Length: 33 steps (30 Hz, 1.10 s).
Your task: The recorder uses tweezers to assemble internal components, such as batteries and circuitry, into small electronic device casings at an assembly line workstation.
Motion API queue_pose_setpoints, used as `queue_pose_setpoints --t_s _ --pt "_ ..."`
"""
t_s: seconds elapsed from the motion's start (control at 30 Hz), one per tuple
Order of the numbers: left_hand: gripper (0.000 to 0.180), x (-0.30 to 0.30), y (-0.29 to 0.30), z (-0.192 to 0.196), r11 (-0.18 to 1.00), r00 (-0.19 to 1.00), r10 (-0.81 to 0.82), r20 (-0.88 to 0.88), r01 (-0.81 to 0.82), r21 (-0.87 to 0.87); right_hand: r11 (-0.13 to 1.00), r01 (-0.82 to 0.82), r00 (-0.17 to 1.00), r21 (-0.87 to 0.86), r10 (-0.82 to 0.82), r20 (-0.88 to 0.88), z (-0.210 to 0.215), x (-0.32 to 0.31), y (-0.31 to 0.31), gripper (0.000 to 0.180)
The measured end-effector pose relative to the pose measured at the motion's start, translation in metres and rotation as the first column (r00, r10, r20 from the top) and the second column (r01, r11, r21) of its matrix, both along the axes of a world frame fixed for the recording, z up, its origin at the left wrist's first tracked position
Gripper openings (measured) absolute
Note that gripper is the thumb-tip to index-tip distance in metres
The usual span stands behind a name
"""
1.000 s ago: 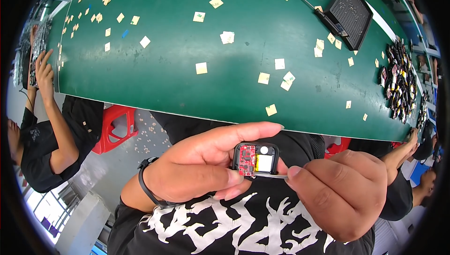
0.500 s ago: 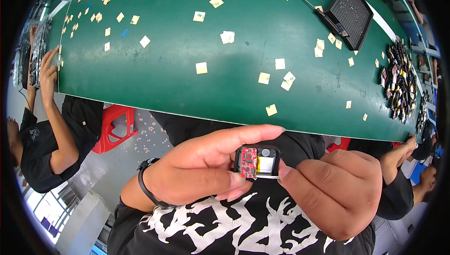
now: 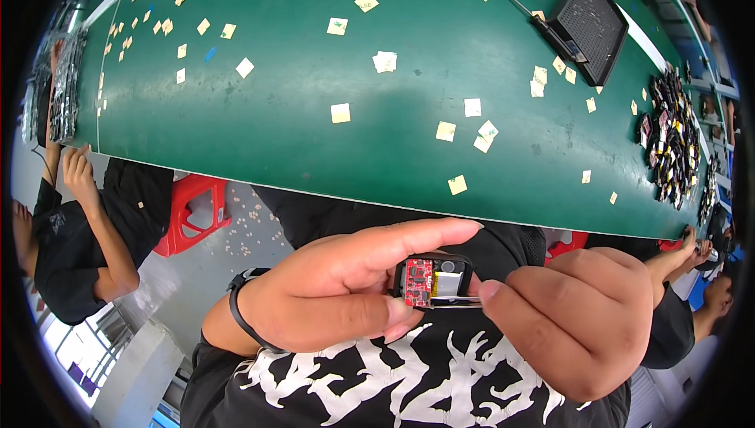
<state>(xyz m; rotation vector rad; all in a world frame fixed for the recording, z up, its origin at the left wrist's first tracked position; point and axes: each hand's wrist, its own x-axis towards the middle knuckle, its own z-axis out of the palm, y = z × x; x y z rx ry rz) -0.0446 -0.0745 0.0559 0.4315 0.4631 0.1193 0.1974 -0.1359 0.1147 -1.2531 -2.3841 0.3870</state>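
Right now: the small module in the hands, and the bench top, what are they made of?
Module: a red circuit board, likely glossy laminate, beside a silvery foil-like cell, in a dark frame that looks plastic. The left hand holds it; the right hand pinches its edge. Bench top: matte green mat, probably rubber or vinyl.

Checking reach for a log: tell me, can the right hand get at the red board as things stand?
Probably yes: the right hand is already at the small device the left hand holds, and its red board faces up uncovered.
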Motion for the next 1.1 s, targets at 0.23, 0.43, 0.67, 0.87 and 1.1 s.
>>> queue_pose_setpoints --t_s 0.23,0.43,0.67,0.87,1.1 --pt "0.072 0.005 0.003 0.001 1.000 0.998 0.019 0.052 -0.017 -0.024 0.995 0.094 0.993 0.030 -0.096 0.073 0.012 -0.002 -0.011 0.031" --pt "0.072 0.004 0.001 0.000 0.998 0.998 0.043 0.038 -0.041 -0.046 0.991 0.131 0.987 0.000 -0.130 0.089 0.017 -0.002 -0.012 0.030" --pt "0.072 0.004 0.000 0.000 0.996 0.998 0.051 0.042 -0.048 -0.071 0.993 0.116 0.990 0.011 -0.116 0.075 0.009 -0.004 -0.014 0.031" --pt "0.071 0.005 0.000 0.000 0.995 0.998 0.054 0.036 -0.051 -0.083 0.994 0.071 0.989 0.088 -0.081 0.122 0.005 -0.005 -0.012 0.033" --pt "0.070 0.006 0.000 0.003 0.993 0.997 0.052 0.052 -0.047 -0.104 0.994 0.088 0.992 0.062 -0.093 0.082 0.007 -0.007 -0.013 0.033"
